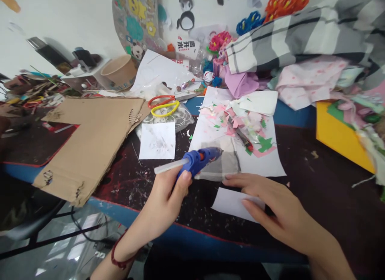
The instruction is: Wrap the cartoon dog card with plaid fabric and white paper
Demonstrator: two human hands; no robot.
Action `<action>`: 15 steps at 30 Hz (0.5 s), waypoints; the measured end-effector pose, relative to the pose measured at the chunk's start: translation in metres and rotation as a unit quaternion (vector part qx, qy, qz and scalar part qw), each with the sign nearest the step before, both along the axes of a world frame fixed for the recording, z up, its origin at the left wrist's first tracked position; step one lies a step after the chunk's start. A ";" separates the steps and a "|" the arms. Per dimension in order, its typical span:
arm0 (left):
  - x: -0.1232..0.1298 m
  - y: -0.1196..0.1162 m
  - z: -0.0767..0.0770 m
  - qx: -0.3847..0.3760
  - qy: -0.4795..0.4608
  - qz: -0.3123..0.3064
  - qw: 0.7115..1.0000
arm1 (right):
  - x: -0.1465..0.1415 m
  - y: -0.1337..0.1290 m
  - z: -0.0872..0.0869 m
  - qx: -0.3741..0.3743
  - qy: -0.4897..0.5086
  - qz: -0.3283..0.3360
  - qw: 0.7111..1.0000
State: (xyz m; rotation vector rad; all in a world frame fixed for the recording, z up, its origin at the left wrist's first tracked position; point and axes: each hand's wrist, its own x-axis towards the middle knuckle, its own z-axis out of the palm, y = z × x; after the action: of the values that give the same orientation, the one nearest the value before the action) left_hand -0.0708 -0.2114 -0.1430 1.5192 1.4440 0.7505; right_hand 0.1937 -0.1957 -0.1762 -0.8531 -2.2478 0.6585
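My left hand (170,191) is wrapped round a blue glue gun (195,159) with a whitish glue stick (170,167) sticking out of its back. The nozzle points right, over a piece of grey and white checked cloth (221,165) at the lower edge of a white paper sheet (264,161). My right hand (267,203) rests with fingers apart; its index fingertip is at the cloth's lower edge. The thumb lies over a small white paper strip (225,201), whose right end is partly hidden under the hand.
Pink and green scraps (237,121) lie on the sheet with a cutter (245,139). Cardboard (99,131) covers the table's left. A white paper square (157,141) and red and yellow-handled scissors (164,105) sit behind the glue gun. Fabric (300,43) is heaped at back right.
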 end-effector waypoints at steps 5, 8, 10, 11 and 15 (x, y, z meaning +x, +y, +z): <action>0.008 0.003 0.004 -0.011 0.040 -0.023 0.999 | 0.001 0.000 0.000 0.005 -0.003 0.010 1.000; 0.008 0.008 0.003 0.018 0.067 0.007 0.998 | 0.001 0.001 0.000 0.002 -0.005 0.010 1.000; 0.007 0.010 0.002 0.033 0.081 0.028 0.996 | 0.001 0.001 0.000 0.003 -0.006 0.008 1.000; 0.007 0.010 0.002 0.033 0.086 0.031 0.995 | 0.001 0.001 0.000 0.003 -0.007 0.008 1.000; 0.008 0.002 0.005 0.012 0.100 0.006 0.995 | 0.000 0.002 0.000 0.007 -0.004 0.007 1.000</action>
State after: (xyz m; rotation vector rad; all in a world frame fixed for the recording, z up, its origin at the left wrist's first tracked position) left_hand -0.0625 -0.2093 -0.1382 1.6440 1.5973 0.6387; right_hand 0.1941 -0.1937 -0.1760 -0.8346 -2.2656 0.6469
